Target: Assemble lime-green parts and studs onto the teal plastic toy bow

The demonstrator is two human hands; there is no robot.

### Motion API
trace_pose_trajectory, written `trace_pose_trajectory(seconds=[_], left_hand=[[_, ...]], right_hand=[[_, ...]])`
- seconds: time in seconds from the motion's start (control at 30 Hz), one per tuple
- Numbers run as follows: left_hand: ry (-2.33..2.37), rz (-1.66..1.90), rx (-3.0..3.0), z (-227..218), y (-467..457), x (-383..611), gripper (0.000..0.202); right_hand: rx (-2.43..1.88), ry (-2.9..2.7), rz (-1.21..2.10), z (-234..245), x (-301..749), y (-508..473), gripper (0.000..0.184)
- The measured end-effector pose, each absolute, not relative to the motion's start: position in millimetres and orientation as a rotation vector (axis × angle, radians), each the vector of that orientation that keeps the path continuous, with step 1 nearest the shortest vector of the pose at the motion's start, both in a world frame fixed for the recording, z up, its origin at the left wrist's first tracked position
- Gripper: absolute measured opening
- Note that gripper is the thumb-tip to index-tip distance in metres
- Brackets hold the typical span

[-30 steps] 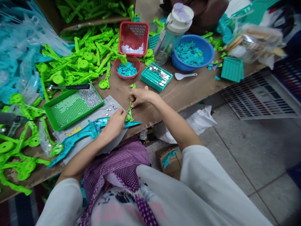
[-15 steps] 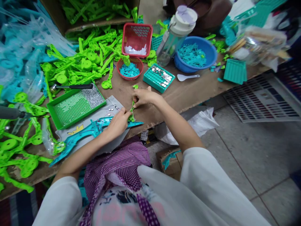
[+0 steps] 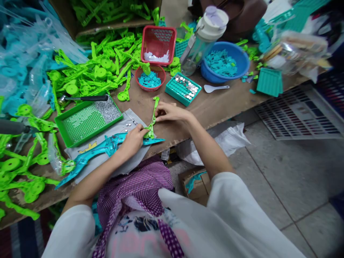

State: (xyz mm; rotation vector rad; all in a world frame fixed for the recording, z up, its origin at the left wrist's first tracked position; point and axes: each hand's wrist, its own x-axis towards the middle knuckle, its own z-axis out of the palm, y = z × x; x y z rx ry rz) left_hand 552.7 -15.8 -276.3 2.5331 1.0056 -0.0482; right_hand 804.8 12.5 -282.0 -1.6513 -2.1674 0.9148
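My left hand [image 3: 133, 140] is closed with thumb and fingers on the lower, wider end of a long bright green plastic part [image 3: 154, 116]. My right hand [image 3: 171, 111] is at the right edge of the same part, its fingers curled in a pinch and the tips touching it about halfway up. Anything small between those fingertips is hidden. Beneath my left hand lies a curved turquoise plastic piece [image 3: 92, 156] with thin wires along it. A thin screwdriver-like tool [image 3: 131, 117] and several small silver discs [image 3: 128, 129] rest on a grey cloth [image 3: 138, 115] beside that hand.
A green tray [image 3: 80, 123] of small metal bits stands left, with a black-handled tool [image 3: 87, 98] across it. Behind are red baskets [image 3: 158, 34], a turquoise tray of silver discs [image 3: 172, 91], a blue bowl [image 3: 244, 68], a bottle [image 3: 205, 36] and heaped green parts [image 3: 99, 73].
My right hand has shifted right along the green part, so more of the part's upper length shows. My left hand keeps its hold on the lower end. The view has shifted slightly.
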Motion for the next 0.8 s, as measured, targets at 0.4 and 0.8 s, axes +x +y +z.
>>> trace_pose_trajectory(seconds=[0.4,0.8], left_hand=[[0.946,0.033,2.5,-276.2,-14.6,551.1,0.043],[1.022,0.119,2.557,-277.0,-17.3,528.4,0.039]], right_hand=[[-1.659,-1.928,0.436,-311.3,739.4,-79.0,0.032],[-1.857,-1.858,0.431,-293.1,728.1,-77.3,0.027]])
